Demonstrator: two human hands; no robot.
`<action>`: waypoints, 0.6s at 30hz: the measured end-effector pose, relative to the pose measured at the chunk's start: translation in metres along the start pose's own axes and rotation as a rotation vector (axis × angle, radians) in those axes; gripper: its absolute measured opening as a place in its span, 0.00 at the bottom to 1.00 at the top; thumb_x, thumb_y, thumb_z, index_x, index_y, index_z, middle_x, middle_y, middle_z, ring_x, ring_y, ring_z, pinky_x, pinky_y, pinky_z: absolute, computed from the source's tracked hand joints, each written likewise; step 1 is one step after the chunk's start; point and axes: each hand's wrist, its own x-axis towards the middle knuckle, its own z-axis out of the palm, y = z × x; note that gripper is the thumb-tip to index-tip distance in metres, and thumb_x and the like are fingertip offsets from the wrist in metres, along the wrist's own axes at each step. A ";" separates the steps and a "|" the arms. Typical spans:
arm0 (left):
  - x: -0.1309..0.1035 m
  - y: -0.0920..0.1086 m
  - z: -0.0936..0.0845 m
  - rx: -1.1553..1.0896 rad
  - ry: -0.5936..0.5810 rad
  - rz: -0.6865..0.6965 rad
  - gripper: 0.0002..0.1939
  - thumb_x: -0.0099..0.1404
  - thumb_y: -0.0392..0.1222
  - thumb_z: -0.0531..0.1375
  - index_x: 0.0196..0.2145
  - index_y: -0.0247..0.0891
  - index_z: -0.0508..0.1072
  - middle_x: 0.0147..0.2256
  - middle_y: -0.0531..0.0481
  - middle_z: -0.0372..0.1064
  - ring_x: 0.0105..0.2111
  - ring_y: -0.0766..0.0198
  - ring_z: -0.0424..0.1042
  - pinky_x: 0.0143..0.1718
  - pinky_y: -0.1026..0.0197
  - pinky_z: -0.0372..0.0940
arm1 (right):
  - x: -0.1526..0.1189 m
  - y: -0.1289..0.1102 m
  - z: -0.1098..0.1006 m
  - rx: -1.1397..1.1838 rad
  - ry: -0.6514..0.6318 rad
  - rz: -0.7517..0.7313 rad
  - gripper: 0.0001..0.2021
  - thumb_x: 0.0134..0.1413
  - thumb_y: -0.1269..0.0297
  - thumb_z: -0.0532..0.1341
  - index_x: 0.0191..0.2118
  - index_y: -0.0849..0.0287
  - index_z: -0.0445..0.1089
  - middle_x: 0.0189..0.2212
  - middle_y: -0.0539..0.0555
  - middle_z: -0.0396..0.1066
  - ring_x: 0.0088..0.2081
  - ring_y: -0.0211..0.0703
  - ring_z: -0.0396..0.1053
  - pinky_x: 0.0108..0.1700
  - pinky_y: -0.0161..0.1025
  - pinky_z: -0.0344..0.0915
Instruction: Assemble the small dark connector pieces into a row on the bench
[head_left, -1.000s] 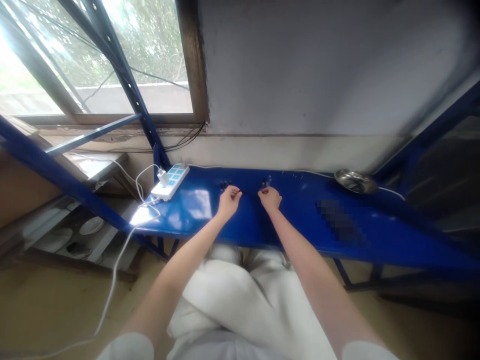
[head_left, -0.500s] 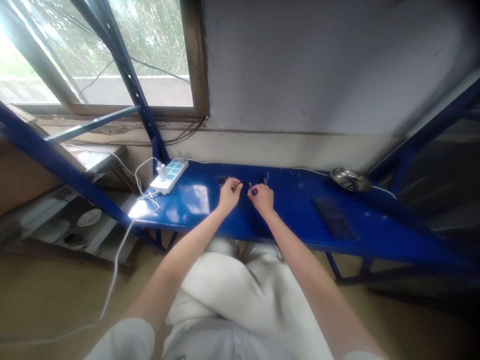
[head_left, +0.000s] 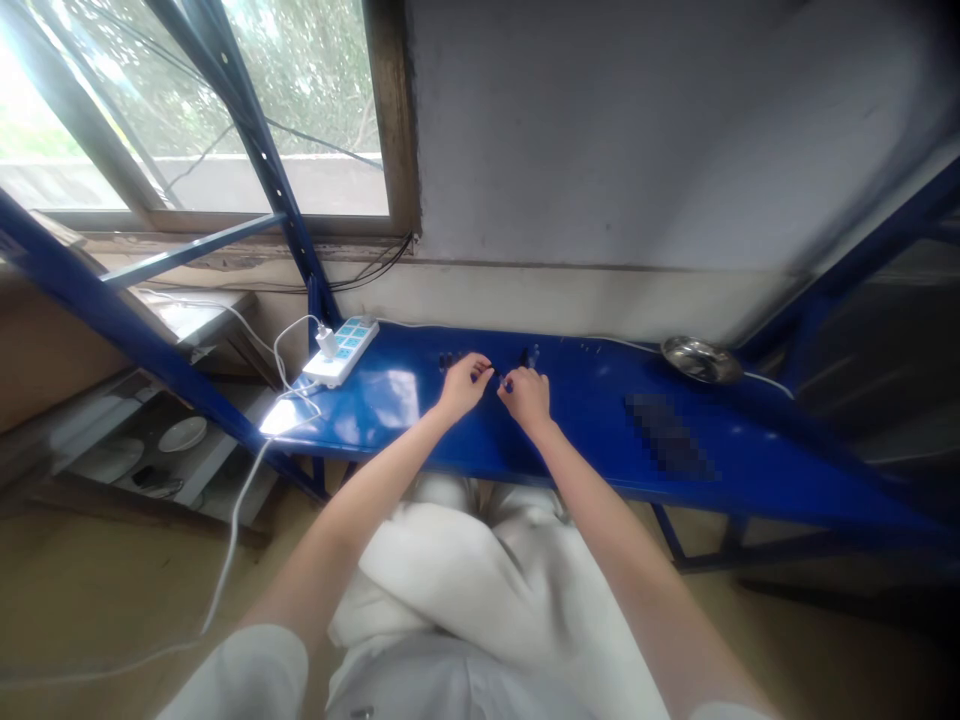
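Observation:
My left hand (head_left: 463, 386) is closed in a pinch above the blue table, its fingertips on a thin dark rod (head_left: 496, 372). Close to its right, my right hand (head_left: 527, 398) pinches a small clear, bluish piece (head_left: 505, 383) at the other end of the rod. The fingertips nearly meet, and fingers cover most of both parts; their exact kind is too small to make out. Behind my left hand lie several small dark pieces (head_left: 448, 361). Just beyond my right hand are a dark piece (head_left: 524, 355) and a clear bluish piece (head_left: 534, 354).
On the blue table (head_left: 585, 440), a white power strip (head_left: 343, 350) with a plugged-in adapter stands at the left. A shiny metal bowl (head_left: 701, 359) is at the back right, near tiny bits (head_left: 591, 348). A blurred dark object (head_left: 670, 436) lies at the right.
My hands have drawn closer together, and less of the dark rod shows between the fingertips. My left fingers have shifted slightly right. The things on the table stay put.

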 end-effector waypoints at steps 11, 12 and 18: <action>0.016 0.004 -0.002 0.320 -0.278 0.143 0.07 0.56 0.36 0.57 0.33 0.36 0.72 0.33 0.46 0.71 0.33 0.60 0.69 0.36 0.59 0.64 | -0.003 0.000 -0.001 0.006 0.033 -0.031 0.07 0.51 0.68 0.54 0.27 0.60 0.67 0.29 0.56 0.68 0.33 0.45 0.61 0.35 0.40 0.49; 0.018 0.006 -0.002 0.354 -0.300 0.160 0.06 0.56 0.36 0.57 0.33 0.36 0.72 0.33 0.46 0.71 0.33 0.59 0.69 0.37 0.59 0.63 | -0.004 0.000 0.000 0.012 0.032 -0.027 0.07 0.51 0.68 0.54 0.27 0.60 0.67 0.29 0.56 0.68 0.33 0.45 0.62 0.35 0.40 0.49; 0.042 0.015 -0.008 0.551 -0.290 0.148 0.05 0.57 0.35 0.57 0.30 0.38 0.73 0.35 0.45 0.71 0.38 0.54 0.67 0.45 0.51 0.57 | -0.012 0.008 0.006 0.166 0.121 -0.004 0.11 0.55 0.62 0.52 0.36 0.61 0.68 0.32 0.56 0.69 0.35 0.44 0.65 0.35 0.38 0.51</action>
